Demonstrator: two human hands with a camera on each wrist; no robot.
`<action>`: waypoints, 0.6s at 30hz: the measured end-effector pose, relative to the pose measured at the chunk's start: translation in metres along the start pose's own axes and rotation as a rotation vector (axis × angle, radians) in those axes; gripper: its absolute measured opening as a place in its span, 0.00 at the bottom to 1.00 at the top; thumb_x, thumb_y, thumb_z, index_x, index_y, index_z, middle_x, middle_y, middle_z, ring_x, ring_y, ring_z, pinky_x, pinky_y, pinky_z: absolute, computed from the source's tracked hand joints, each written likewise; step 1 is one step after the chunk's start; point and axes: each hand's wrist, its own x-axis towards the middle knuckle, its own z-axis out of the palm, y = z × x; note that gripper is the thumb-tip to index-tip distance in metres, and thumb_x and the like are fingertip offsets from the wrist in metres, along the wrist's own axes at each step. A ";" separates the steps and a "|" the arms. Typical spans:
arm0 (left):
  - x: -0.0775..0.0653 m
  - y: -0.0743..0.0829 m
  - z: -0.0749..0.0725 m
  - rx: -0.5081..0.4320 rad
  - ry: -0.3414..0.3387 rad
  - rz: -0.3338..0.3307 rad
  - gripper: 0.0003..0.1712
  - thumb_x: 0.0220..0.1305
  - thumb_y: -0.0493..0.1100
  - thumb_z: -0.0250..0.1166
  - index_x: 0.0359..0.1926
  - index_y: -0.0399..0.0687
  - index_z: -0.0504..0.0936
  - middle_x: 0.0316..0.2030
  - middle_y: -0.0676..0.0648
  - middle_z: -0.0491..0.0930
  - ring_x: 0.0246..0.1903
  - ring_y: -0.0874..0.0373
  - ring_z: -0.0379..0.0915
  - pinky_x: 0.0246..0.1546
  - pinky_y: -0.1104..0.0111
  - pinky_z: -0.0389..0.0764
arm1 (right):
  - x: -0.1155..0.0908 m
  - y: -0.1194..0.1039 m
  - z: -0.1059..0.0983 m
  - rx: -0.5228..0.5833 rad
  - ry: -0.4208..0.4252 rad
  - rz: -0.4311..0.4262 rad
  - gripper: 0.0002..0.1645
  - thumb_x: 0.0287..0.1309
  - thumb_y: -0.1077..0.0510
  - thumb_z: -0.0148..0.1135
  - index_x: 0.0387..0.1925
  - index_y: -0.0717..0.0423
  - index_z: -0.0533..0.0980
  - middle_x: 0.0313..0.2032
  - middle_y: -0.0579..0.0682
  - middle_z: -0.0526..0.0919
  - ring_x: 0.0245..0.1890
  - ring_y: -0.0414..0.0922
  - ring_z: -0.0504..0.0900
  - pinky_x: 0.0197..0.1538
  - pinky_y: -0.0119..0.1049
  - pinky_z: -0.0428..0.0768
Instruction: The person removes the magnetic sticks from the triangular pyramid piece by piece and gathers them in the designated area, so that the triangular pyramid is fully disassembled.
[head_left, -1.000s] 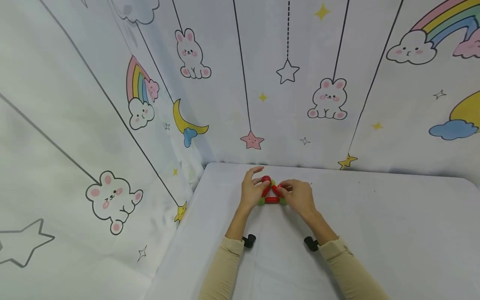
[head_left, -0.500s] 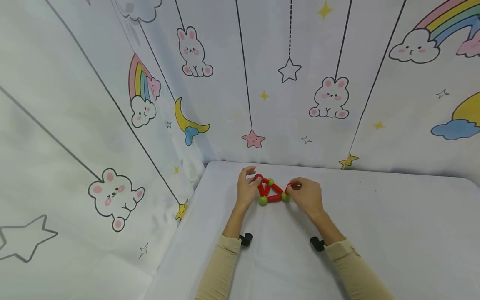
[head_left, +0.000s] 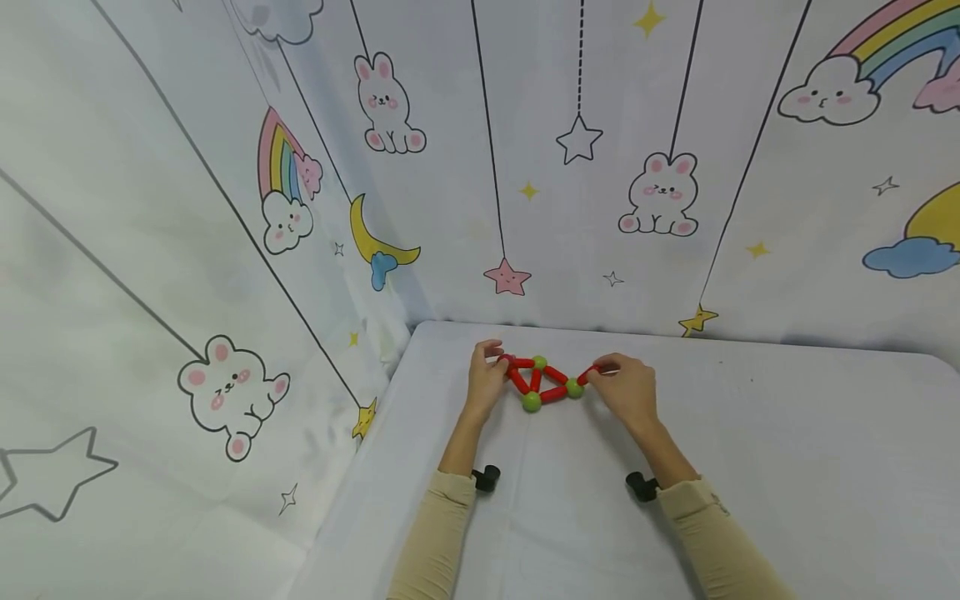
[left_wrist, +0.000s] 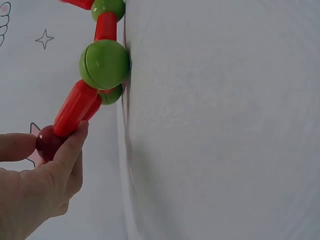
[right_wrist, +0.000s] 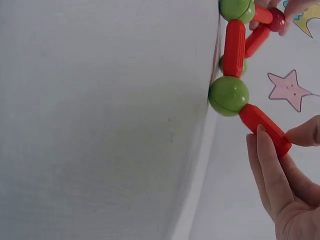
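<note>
On the white table lies a toy frame of red rods and green balls, which look like magnetic building pieces. Its front green ball [head_left: 532, 402] and right green ball [head_left: 574, 387] touch the tabletop. My left hand [head_left: 486, 382] pinches a dark red ball [left_wrist: 49, 142] at the frame's left corner, held a little above the table, with rods running from it to the green balls. My right hand [head_left: 627, 390] pinches the outer end of a red rod [right_wrist: 265, 129], whose other end meets the right green ball; this rod slants upward and outward.
The white table [head_left: 750, 450] ends at the back against a white curtain [head_left: 450, 208] printed with rabbits, stars and rainbows. Another printed curtain side hangs at the left. A black wrist camera [head_left: 487, 478] sits at the left wrist and another black camera [head_left: 642, 487] at the right.
My hands have moved apart. The dark red ball has swung down to the left, and the right rod now leans outward to the right, so the frame is spread flatter.
</note>
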 end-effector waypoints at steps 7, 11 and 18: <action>0.003 -0.004 -0.008 -0.028 -0.021 -0.065 0.25 0.72 0.28 0.53 0.69 0.37 0.69 0.61 0.32 0.73 0.55 0.40 0.78 0.55 0.56 0.84 | 0.002 0.009 -0.007 -0.007 -0.021 0.038 0.13 0.62 0.54 0.67 0.41 0.60 0.87 0.35 0.56 0.90 0.34 0.52 0.86 0.35 0.40 0.78; 0.005 -0.006 -0.013 -0.048 -0.043 -0.072 0.26 0.70 0.27 0.54 0.69 0.34 0.68 0.60 0.32 0.74 0.55 0.40 0.79 0.57 0.55 0.83 | 0.004 0.016 -0.009 -0.019 -0.033 0.057 0.13 0.61 0.53 0.67 0.39 0.59 0.87 0.33 0.54 0.89 0.33 0.50 0.84 0.34 0.39 0.76; 0.007 -0.012 -0.022 0.007 -0.071 -0.070 0.26 0.69 0.26 0.58 0.67 0.34 0.72 0.59 0.32 0.76 0.56 0.41 0.80 0.56 0.58 0.83 | 0.006 0.023 -0.017 -0.055 -0.090 0.107 0.17 0.63 0.50 0.65 0.41 0.61 0.86 0.32 0.53 0.89 0.33 0.51 0.83 0.34 0.38 0.77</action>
